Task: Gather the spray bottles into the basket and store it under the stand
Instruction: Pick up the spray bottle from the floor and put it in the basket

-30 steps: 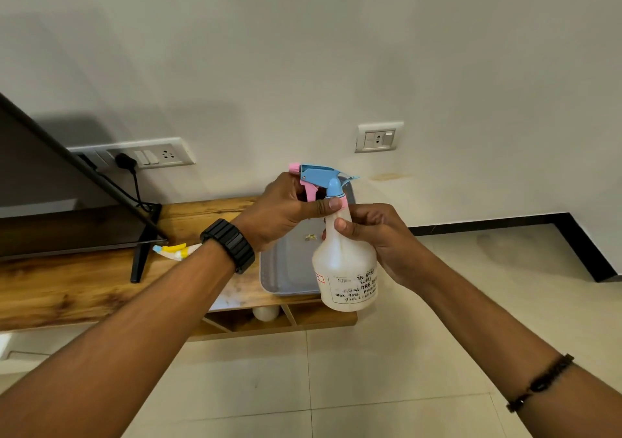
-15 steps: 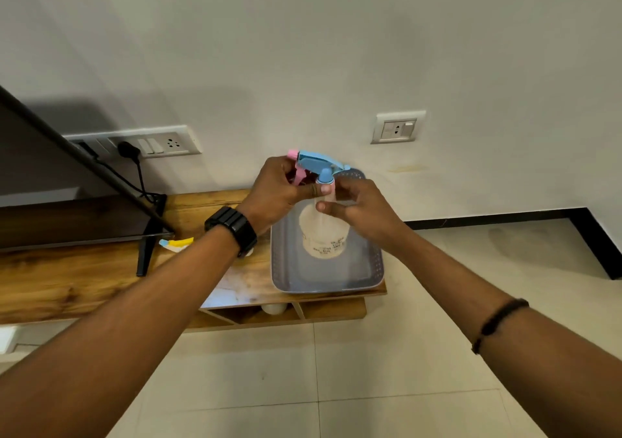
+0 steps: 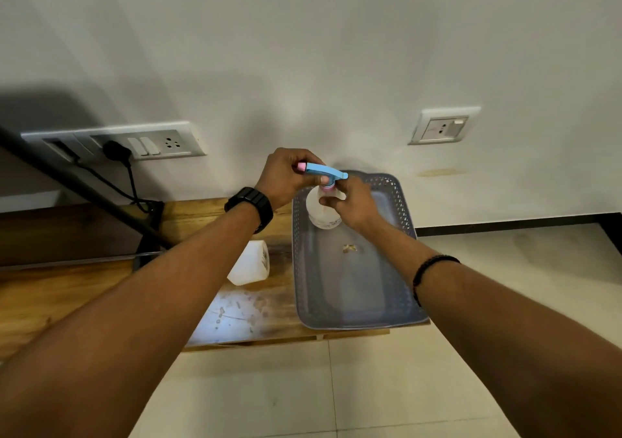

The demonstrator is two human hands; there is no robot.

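We see bare floor nearest, then the wooden stand (image 3: 84, 289), a second white bottle (image 3: 250, 264) lying on it left of the grey basket (image 3: 400, 208). Over the basket's far end, the spray bottle (image 3: 321, 213) hangs upright. Left hand (image 3: 286, 176) is clenched around its blue trigger head, right hand (image 3: 353, 203) wraps the neck. We judge it light, smooth plastic; the neck grips best.

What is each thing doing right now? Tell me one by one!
Spray bottle: upright, held over the far end of the basket.
Left hand: closed on the blue trigger head.
Right hand: gripping the bottle's neck and body.
Basket: on the stand, holding only a small scrap.
Second bottle: lying on its side beside the basket.
Wooden stand: top smudged with pale marks.
Black plug: plugged into the wall socket.
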